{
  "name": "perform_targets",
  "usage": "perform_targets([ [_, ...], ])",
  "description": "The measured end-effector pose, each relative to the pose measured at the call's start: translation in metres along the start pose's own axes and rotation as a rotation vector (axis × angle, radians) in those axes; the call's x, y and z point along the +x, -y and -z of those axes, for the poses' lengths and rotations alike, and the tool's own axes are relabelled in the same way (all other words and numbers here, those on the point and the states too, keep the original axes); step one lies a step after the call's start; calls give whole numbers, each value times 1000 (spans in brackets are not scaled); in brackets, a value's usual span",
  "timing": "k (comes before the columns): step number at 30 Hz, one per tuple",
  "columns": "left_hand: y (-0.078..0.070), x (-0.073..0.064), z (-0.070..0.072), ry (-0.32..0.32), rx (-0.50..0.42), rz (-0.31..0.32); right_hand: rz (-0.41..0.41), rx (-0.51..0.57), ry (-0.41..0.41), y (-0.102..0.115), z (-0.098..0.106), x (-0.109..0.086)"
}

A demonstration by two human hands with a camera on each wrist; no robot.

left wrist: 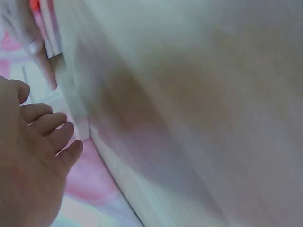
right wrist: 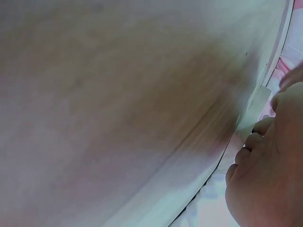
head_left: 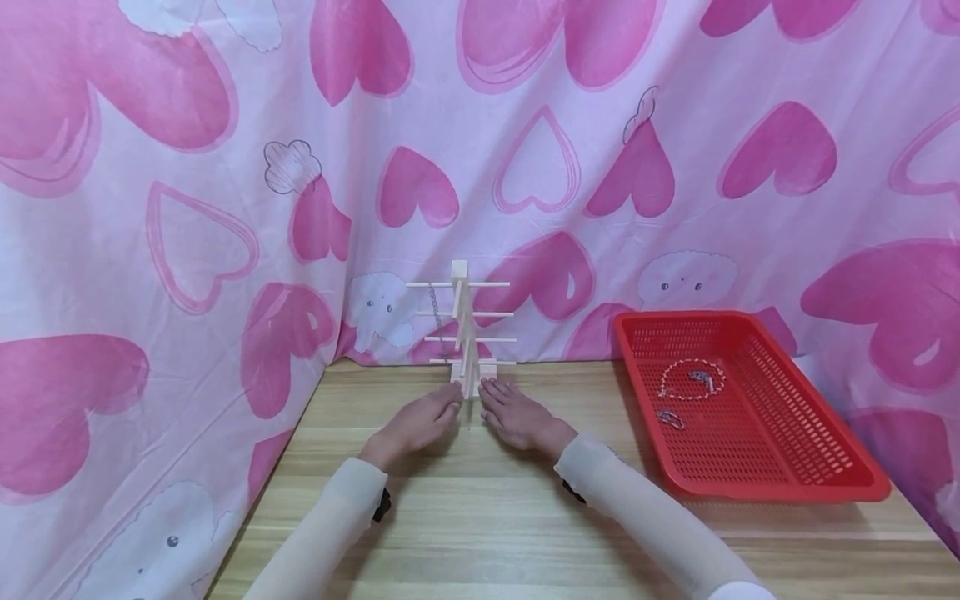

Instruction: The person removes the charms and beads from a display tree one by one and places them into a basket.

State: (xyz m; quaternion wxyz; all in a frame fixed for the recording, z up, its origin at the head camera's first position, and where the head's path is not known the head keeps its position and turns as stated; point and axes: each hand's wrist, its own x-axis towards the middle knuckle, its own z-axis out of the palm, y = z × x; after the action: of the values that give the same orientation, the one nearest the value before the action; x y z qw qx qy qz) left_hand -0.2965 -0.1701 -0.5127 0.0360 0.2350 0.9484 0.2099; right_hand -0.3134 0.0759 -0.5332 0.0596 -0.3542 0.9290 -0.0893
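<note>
A pale wooden rack (head_left: 460,270) with several thin crossbars stands upright at the far edge of the table. A fine chain (head_left: 434,302) hangs from its left side. My left hand (head_left: 423,418) is at the left front of the rack's base, fingertips right at the wood. Opposite it, my right hand (head_left: 523,418) reaches the base's right side with fingers extended together. In the right wrist view, a piece of the base (right wrist: 257,108) shows beyond the fingertips. The left wrist view has my left fingers (left wrist: 60,137) slightly bent, with nothing gripped in the palm.
To the right sits a red plastic basket (head_left: 780,490) with perforated walls. Inside it lie a beaded necklace (head_left: 724,380) and two small silvery chain pieces, one near the left wall (head_left: 670,418). A pink heart-patterned curtain (head_left: 420,267) hangs behind and left of the wooden table (head_left: 480,517).
</note>
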Motion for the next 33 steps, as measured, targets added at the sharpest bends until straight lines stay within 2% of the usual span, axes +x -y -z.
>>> perform_targets([
  [4, -2, 7, 20, -174, -104, 11, 11, -10, -4, -1, 0, 1],
  [10, -8, 21, 58, -496, -244, -23, 10, 13, 14, -4, -2, 3],
  [14, -14, 28, 82, -703, -290, -22, 7, 19, 16, -4, -3, 3],
  [17, -19, 34, 97, -807, -314, -30, 15, 23, 4, -3, -3, 3],
  [19, -23, 37, 106, -849, -331, -26, 20, 13, 3, -3, -3, 2],
  [22, -27, 41, 115, -873, -343, -6, 24, 22, -4, -3, -3, 2],
  [27, -32, 47, 122, -873, -333, 52, 24, 26, -3, -5, -6, 3],
  [33, -40, 54, 124, -865, -355, 99, 19, 20, -10, -7, -8, 3],
])
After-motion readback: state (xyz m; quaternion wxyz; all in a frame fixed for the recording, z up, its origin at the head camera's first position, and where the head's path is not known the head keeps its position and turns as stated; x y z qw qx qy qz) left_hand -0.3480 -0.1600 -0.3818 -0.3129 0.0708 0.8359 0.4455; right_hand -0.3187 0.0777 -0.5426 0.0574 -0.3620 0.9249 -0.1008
